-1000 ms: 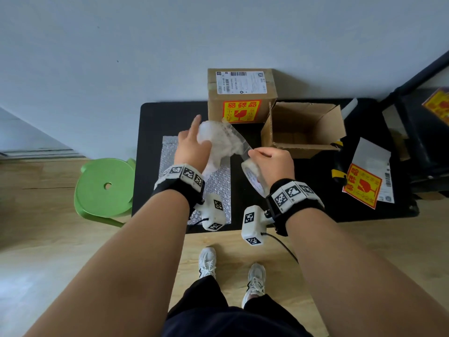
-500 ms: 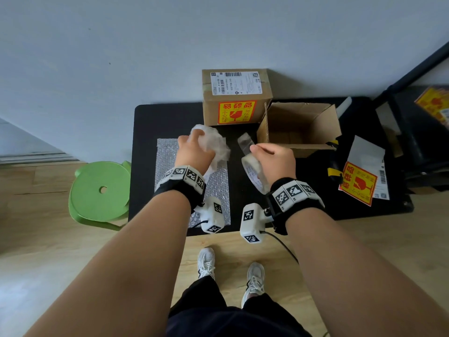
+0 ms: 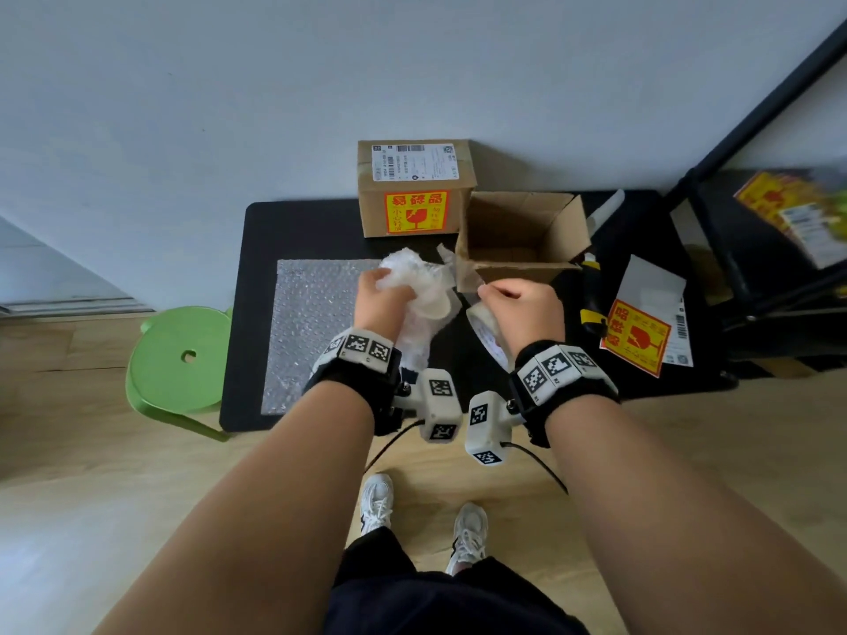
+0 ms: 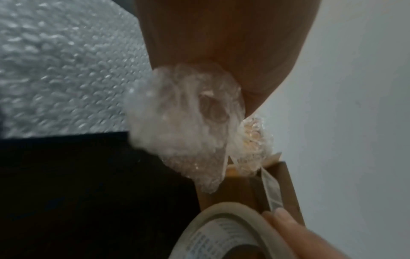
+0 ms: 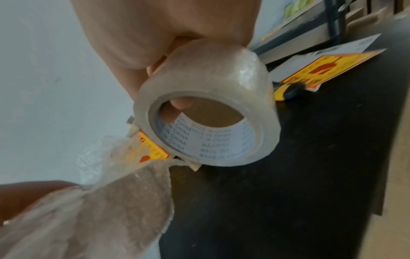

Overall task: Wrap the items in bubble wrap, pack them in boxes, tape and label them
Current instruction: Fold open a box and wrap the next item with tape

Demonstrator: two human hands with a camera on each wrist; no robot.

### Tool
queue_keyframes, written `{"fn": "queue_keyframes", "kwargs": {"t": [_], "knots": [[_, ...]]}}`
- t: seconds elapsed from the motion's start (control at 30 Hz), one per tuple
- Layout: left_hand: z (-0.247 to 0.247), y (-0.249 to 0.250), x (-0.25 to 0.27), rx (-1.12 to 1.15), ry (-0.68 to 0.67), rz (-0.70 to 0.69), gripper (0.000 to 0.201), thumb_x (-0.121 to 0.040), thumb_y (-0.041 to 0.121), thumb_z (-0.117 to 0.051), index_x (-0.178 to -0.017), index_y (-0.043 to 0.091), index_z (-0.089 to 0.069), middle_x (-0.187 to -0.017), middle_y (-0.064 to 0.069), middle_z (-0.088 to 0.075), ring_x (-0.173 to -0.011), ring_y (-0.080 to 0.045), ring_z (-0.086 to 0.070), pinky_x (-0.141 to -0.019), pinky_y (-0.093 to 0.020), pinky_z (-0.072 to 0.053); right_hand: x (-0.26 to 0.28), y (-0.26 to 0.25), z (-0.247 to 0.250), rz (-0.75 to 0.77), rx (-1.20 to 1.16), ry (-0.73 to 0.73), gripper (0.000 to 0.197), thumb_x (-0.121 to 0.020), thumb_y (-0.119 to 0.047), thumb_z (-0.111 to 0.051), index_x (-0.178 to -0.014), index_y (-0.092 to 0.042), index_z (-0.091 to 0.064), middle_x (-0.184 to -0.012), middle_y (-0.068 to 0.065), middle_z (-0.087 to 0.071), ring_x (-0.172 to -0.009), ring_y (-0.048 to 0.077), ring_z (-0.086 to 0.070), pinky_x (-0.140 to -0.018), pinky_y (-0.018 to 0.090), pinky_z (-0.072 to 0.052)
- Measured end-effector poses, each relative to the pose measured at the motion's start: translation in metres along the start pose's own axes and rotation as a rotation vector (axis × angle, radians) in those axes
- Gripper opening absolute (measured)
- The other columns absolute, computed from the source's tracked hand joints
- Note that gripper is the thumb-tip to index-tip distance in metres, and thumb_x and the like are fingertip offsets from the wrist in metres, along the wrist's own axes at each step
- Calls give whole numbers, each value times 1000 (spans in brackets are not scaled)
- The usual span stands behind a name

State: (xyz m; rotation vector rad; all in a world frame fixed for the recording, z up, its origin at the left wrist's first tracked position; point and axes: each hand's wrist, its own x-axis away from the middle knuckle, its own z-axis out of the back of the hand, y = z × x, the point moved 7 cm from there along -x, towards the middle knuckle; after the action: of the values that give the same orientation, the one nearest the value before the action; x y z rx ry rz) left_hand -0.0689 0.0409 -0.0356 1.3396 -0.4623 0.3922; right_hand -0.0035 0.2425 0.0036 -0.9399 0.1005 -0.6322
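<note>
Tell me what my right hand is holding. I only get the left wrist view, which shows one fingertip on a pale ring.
Observer: The right hand grips a clear roll of packing tape, one finger through its core.
Operator: Is a box ready for the bubble-wrapped bundle?
Observer: Yes, a brown cardboard box stands open-topped on the black table, just beyond the hands.
Operator: Any label nearby?
Observer: A yellow-and-red fragile label lies on the table, right of the right hand.

Pale wall (image 3: 229, 107), wood floor (image 3: 68, 474) — green stool (image 3: 183, 359) beside black table (image 3: 298, 231).
</note>
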Motion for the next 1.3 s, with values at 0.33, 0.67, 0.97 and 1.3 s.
{"fn": "queue_keyframes", "kwargs": {"t": [0.33, 0.67, 0.97, 1.3], "knots": [[-73, -63, 31, -68, 98, 82, 50, -92, 16, -55, -137, 17, -32, -135, -14, -45, -109, -30, -55, -82, -37, -46, 12, 73, 61, -3, 30, 21, 16, -86, -32, -68, -90, -22, -80, -85, -9, -74, -86, 10, -67, -83, 35, -55], [-64, -42, 61, -856, 394, -408, 39, -82, 21, -69, -116, 8, -55, -126, -11, -47, -118, -31, -41, -100, -39, -38, 13, 84, 65, 36, 4, -89, 16, -86, -34, -68, -92, -24, -80, -84, -12, -73, -85, 5, -66, -82, 34, -56], [-70, -42, 59, -578, 28, -264, 39, -88, -2, -43, -111, 16, -68, -111, -5, -62, -109, -20, -53, -95, -30, -43, 21, 60, 48, 108, 22, -193, 16, -85, -37, -69, -91, -27, -80, -87, -12, -74, -88, 6, -66, -85, 33, -55], [-50, -39, 50, -11, -58, -45, 16, -93, 26, -57, -81, 18, -62, -100, -9, -72, -87, -17, -62, -86, -34, -48, 34, 48, 16, 99, 102, -291, 17, -88, -35, -68, -82, -22, -78, -74, -5, -71, -74, 15, -66, -76, 39, -58]]}}
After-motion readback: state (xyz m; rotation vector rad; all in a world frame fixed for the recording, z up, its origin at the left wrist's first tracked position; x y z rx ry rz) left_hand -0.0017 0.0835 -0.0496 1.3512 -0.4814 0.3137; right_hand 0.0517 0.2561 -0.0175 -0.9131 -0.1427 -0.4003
